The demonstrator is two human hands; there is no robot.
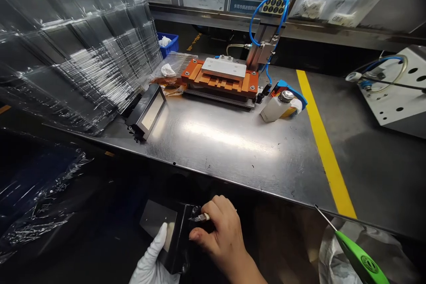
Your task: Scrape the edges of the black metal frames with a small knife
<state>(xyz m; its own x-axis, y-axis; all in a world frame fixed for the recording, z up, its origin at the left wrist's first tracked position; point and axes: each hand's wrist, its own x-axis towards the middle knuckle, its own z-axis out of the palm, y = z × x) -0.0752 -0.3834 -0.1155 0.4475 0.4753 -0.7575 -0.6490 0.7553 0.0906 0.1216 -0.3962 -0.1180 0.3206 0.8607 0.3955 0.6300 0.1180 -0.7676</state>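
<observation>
My left hand, in a white glove, grips a black plastic housing below the table's front edge. The housing has a flat glossy panel, with the gloved thumb lying across it. My bare right hand is closed on a small knife. Its short blade points left and meets the housing's right edge, near a round boss; whether it is cutting there I cannot tell. A similar black housing with a pale rectangular window stands tilted on the metal table.
Stacked clear plastic trays rise at the left. An orange fixture with blue air hoses stands at the back, a metal-capped bottle to its right. A green-handled tool hangs over the front edge beside a plastic bag.
</observation>
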